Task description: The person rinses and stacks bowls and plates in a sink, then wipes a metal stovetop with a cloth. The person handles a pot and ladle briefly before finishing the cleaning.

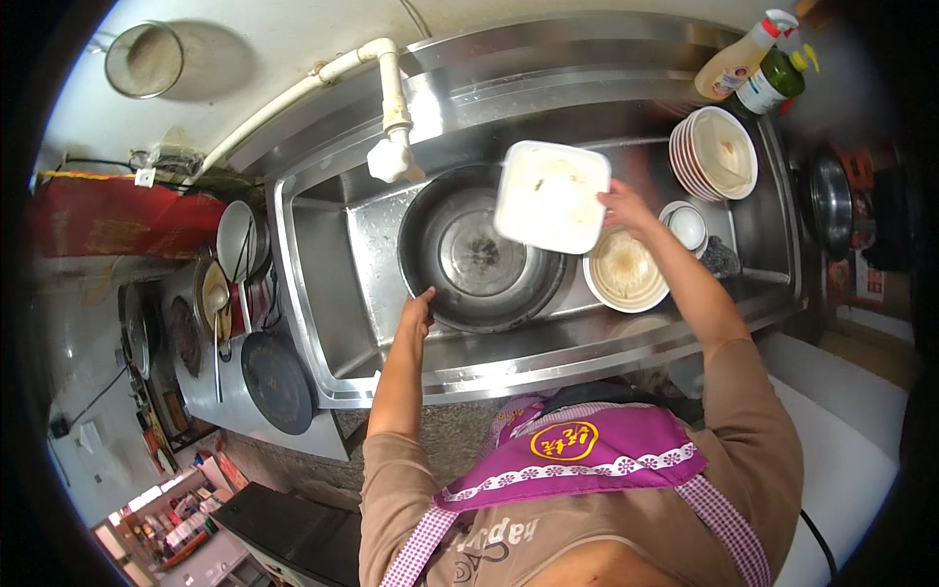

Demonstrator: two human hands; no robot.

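Note:
My right hand (626, 206) grips the edge of a white square plastic container (552, 194), with its stained inside turned up to me. It hangs over the right part of a large dark metal basin (480, 293) in the stainless steel sink (319, 279). A little water seems to lie in the basin's bottom. My left hand (418, 312) holds the basin's near left rim. To the right, beneath my right forearm, sit stacked white bowls (625, 268) with brownish residue. Small white bowls (688, 226) stand just beyond, by a dark scouring pad (720, 257).
A white tap (391, 158) on a pipe reaches over the basin's far left rim. Stacked bowls (715, 154) lean at the far right, near two pump bottles (770, 82). Left of the sink are a dark round pan (279, 381) and a ladle (217, 323).

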